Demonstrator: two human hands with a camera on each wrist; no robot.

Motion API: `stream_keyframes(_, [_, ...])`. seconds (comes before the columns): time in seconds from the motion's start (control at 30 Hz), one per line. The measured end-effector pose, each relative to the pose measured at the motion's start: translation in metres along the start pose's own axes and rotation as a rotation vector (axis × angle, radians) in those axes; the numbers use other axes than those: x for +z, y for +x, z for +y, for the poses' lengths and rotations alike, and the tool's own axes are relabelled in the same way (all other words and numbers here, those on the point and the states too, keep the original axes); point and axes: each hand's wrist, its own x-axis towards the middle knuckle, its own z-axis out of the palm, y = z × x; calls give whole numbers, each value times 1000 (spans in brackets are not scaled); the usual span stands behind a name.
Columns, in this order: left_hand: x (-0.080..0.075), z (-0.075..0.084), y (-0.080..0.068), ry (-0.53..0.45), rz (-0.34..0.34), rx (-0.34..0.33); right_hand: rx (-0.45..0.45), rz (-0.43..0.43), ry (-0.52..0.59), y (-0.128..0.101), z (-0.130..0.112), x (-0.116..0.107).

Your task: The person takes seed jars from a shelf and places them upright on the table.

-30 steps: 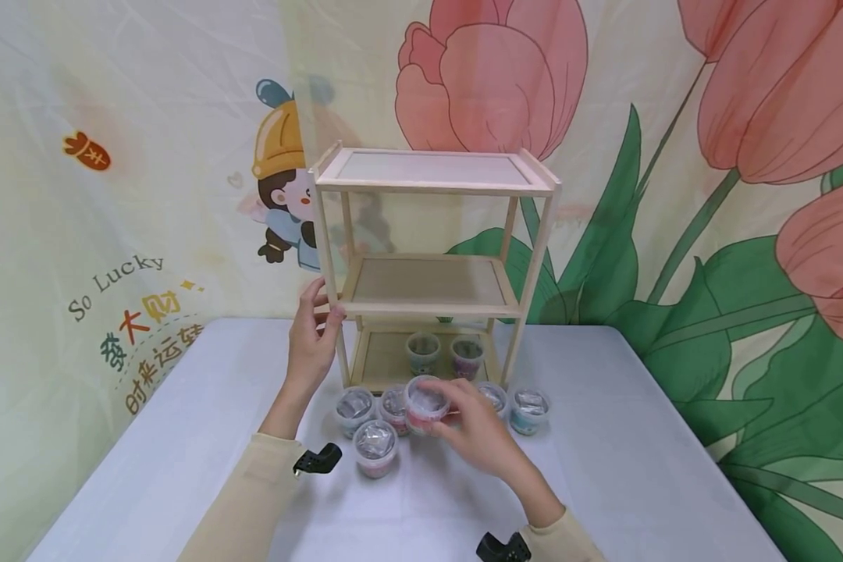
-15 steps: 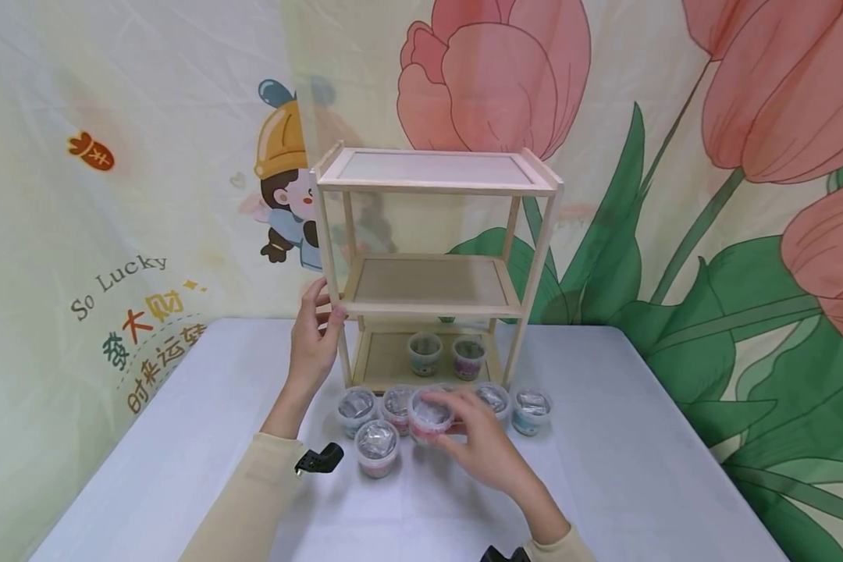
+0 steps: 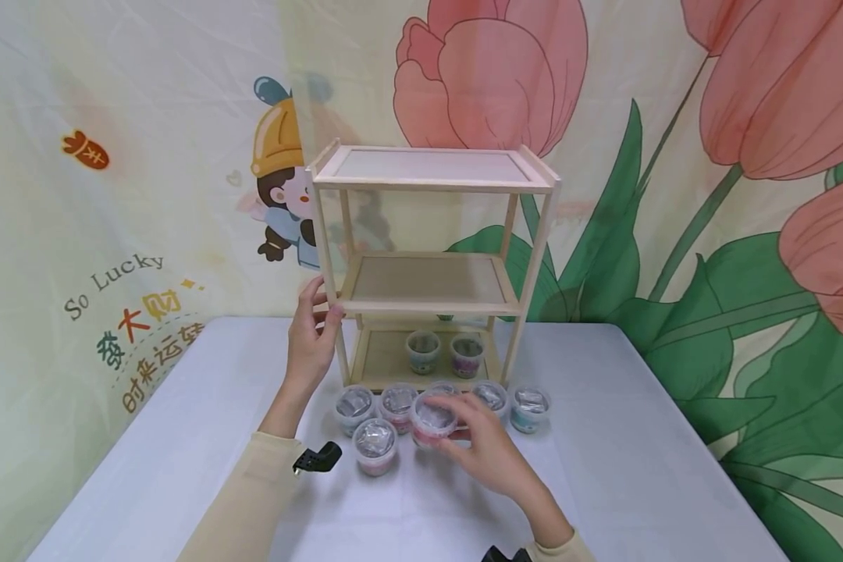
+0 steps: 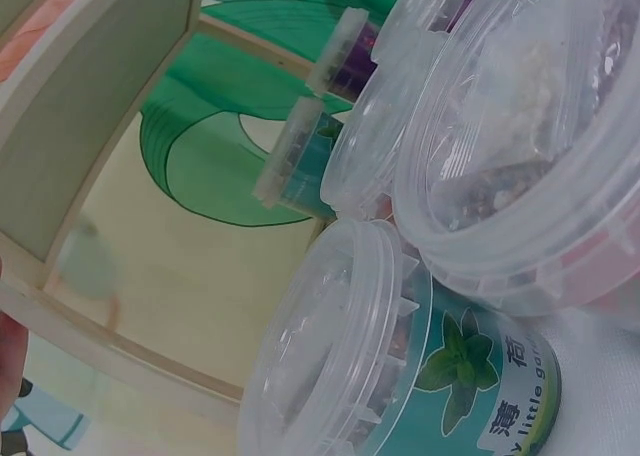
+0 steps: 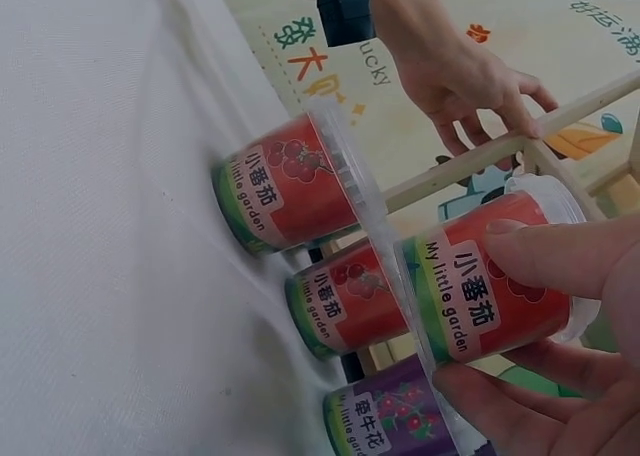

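My right hand pinches a small clear-lidded seed tub between thumb and fingers. In the right wrist view its red label with tomatoes reads "My little garden". My left hand grips the front left post of a three-tier wooden shelf. A teal-labelled tub and a purple-labelled tub stand on the bottom tier. In front of the shelf, several more lidded tubs stand in a row, including a teal mint tub at the left end and a purple one.
Another red-labelled tub stands nearer the front, left of the held one. At the right end of the row is a teal tub. A white cloth covers the table, and a printed curtain hangs behind.
My right hand has shifted the red tub slightly toward me and to the right, uncovering more lids in the row behind. My left hand stays on the shelf post.
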Motion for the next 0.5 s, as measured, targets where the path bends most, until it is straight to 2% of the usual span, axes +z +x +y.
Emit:
stream_keyframes(0.17, [-4,20,-6,3,-11,-2,12,-13,-4,-2,3,3])
stream_keyframes(0.4, [0,-16,3,-1,-4,14,2,-33,-6,-4,7,10])
stream_keyframes(0.5, [0,-21,4,8,-10,19,3,-52,3,-5,8,13])
